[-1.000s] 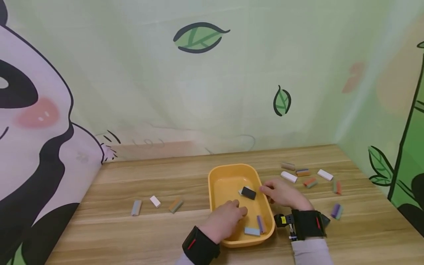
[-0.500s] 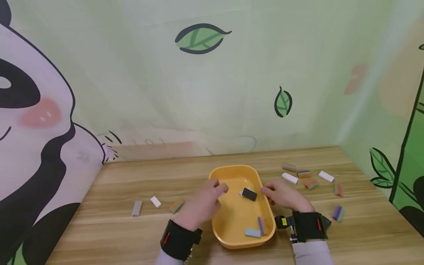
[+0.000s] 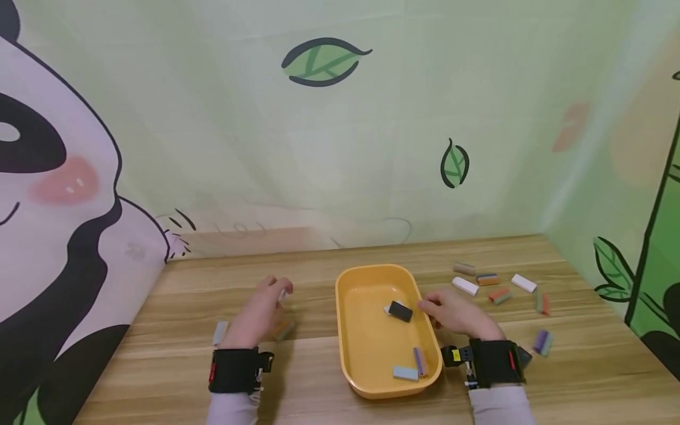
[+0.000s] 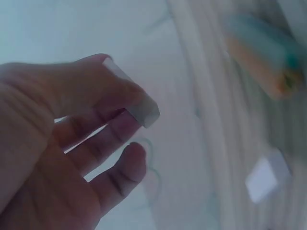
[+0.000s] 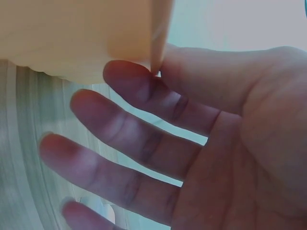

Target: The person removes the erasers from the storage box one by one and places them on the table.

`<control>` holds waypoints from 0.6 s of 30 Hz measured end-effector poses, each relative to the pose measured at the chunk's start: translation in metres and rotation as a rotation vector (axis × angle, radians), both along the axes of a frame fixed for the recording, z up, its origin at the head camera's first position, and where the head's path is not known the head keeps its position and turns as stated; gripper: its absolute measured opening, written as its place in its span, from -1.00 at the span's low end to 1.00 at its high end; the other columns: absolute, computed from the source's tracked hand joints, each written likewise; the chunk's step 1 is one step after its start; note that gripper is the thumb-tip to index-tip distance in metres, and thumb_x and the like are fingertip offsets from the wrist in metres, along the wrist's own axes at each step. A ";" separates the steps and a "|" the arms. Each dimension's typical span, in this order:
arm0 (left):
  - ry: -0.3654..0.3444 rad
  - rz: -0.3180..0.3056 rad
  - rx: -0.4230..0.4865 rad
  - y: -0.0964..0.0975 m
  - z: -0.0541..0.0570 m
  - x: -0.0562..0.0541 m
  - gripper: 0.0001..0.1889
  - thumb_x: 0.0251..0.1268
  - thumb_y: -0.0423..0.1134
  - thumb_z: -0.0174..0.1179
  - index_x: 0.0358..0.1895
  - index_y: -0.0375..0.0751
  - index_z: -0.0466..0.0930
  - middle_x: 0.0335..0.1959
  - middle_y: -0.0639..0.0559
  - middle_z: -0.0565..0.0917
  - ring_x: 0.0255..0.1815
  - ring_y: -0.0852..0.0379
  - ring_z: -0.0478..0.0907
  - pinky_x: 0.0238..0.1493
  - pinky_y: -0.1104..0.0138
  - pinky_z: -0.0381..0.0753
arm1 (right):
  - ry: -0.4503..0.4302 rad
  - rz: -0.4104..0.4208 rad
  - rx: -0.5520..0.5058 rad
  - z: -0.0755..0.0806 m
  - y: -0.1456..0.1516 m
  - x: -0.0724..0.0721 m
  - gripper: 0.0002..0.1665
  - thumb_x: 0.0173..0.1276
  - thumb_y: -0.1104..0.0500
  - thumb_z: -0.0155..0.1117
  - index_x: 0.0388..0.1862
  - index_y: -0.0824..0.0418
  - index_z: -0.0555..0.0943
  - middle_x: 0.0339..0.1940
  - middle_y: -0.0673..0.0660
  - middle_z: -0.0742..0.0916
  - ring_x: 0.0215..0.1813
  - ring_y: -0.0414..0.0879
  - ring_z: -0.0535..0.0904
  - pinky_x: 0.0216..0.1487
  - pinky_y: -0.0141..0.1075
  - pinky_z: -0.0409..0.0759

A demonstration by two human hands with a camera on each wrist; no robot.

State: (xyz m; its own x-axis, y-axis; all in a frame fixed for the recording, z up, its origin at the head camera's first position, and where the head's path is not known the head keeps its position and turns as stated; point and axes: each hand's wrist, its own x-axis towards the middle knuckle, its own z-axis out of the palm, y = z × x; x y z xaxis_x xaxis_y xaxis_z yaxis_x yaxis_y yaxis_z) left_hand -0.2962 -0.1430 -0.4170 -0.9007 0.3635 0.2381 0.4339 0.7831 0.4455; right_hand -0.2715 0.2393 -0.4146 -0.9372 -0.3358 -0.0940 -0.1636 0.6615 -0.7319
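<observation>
In the left wrist view, a small white block (image 4: 145,112) with a slanted end is pinched between the thumb and fingers of my left hand (image 3: 256,313). That hand is raised over the left part of the table, close above an orange-and-green block (image 3: 285,330). Beside its wrist lies a grey block (image 3: 220,333); another white block (image 4: 268,176) rests on the table below. My right hand (image 3: 462,313) pinches the right rim of a yellow tray (image 3: 345,354) between thumb and index finger, the other fingers extended beneath. Inside the tray are a black block (image 3: 400,311), a light-blue one (image 3: 405,373) and a purple one (image 3: 419,361).
Right of the tray, several blocks lie scattered, among them a white block (image 3: 464,286), an orange-and-green block (image 3: 499,295) and a purple-and-green block (image 3: 542,342). A printed cloth backdrop (image 3: 239,147) rises behind the wooden table (image 3: 154,366).
My left hand has moved left from over the tray, past its left rim, to above the blocks at the left. The right hand and tray have stayed in place.
</observation>
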 end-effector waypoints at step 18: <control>0.027 0.046 -0.116 -0.015 -0.028 -0.010 -0.57 -0.06 -0.79 0.09 -0.18 -0.24 0.56 -0.22 -0.17 0.56 -0.17 -0.13 0.55 -0.17 0.05 0.54 | -0.018 -0.002 -0.024 0.000 0.000 0.000 -0.69 0.54 0.16 0.04 -0.37 0.26 0.60 -0.54 0.11 0.59 -0.48 -0.07 0.47 -0.41 -0.25 0.42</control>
State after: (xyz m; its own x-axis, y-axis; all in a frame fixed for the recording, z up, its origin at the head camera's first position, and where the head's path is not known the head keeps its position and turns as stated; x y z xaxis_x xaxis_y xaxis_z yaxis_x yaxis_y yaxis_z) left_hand -0.3063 -0.1579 -0.4446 -0.9110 0.3483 0.2207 0.4065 0.8483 0.3394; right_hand -0.2715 0.2396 -0.4142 -0.9362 -0.3360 -0.1034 -0.1484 0.6444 -0.7502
